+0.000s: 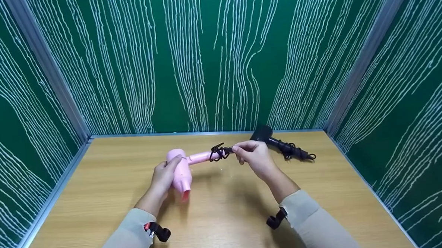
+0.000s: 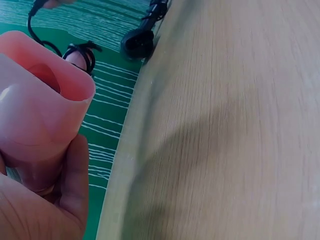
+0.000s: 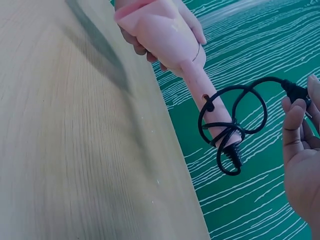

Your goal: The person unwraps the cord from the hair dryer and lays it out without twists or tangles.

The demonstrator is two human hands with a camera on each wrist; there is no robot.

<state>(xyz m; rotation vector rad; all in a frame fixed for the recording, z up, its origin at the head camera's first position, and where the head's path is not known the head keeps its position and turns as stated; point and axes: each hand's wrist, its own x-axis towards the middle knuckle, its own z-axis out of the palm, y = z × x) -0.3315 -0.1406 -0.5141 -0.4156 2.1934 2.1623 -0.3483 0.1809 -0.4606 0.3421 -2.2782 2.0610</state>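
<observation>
A pink hair dryer (image 1: pixel 181 174) is held above the table, its nozzle toward the near side and its handle pointing right. My left hand (image 1: pixel 163 176) grips it round the body. The black power cord (image 3: pixel 232 125) is looped loosely about the handle's end. My right hand (image 1: pixel 255 158) pinches the plug (image 3: pixel 296 93) at the cord's free end, apart from the handle. In the left wrist view the pink nozzle (image 2: pixel 45 75) fills the near left, hiding most of the handle.
A black hair dryer (image 1: pixel 262 133) lies at the table's back right, its cord (image 1: pixel 291 149) wound round its handle. Green walls (image 1: pixel 237 63) with white wavy lines enclose the wooden table (image 1: pixel 210 228) at the back and sides.
</observation>
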